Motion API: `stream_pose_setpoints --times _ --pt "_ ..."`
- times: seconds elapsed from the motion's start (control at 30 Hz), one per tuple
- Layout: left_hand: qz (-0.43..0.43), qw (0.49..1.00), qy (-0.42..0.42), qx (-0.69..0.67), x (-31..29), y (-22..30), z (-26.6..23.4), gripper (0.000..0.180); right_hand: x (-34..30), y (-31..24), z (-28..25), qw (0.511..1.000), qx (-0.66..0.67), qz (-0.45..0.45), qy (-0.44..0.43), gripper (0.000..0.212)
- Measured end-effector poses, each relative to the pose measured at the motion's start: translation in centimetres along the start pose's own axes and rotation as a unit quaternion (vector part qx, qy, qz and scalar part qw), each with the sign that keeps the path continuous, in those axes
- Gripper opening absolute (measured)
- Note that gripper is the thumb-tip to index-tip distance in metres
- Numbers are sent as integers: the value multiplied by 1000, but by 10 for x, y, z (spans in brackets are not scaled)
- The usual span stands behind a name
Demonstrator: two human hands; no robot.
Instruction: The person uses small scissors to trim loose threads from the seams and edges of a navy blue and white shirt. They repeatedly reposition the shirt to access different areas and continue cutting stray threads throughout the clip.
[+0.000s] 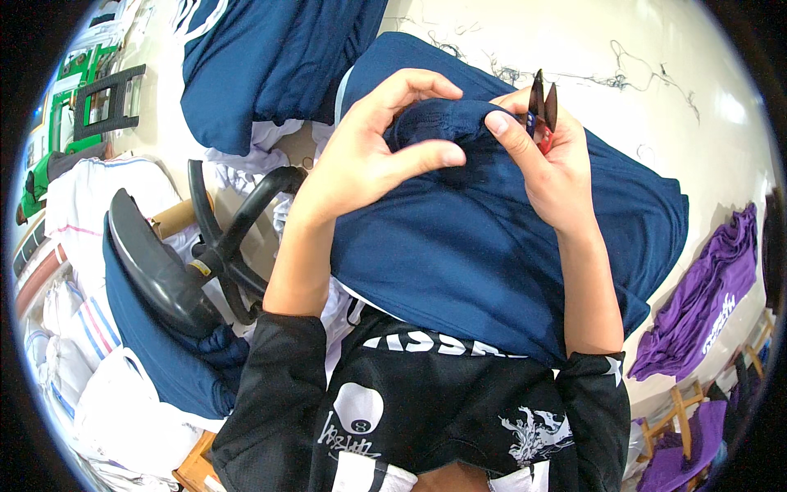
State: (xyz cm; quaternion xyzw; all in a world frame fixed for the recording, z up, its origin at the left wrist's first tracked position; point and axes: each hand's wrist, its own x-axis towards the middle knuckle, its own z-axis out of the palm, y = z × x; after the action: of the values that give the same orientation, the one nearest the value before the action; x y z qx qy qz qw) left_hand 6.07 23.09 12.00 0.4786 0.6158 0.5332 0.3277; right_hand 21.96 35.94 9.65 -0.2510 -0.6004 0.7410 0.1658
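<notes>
Navy garment [459, 254] lies spread before the black shirt [459, 394], one edge raised between the hands; left hand [361, 152] curves openly around that edge, thumb and fingers parted; right hand [551, 168] grips snips [536, 100] (blades pointing away), apparently leaving its thumb free to steady the cloth.

Listed in plain navy for the held cloth [484, 238]; in black for the snips [536, 100], with red and blue at the grips [544, 139]. Entered in purple with white print for the garment [697, 295] toward the right edge of the cream floor [713, 49]; in black with white motifs for the shirt [459, 410].
</notes>
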Motion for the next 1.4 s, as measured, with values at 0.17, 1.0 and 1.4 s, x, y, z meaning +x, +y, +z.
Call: stream_pose_setpoints --times 0.17,1.0,1.4 --pt "-23 999 -18 43 3 6 -1 28 0 0 5 997 30 -71 24 21" --pt "-141 990 -23 3 3 5 7 17 -2 -4 3 994 -68 -89 5 10" --pt "-196 973 -117 -40 7 3 0 16 -1 -1 5 998 22 27 -53 20"
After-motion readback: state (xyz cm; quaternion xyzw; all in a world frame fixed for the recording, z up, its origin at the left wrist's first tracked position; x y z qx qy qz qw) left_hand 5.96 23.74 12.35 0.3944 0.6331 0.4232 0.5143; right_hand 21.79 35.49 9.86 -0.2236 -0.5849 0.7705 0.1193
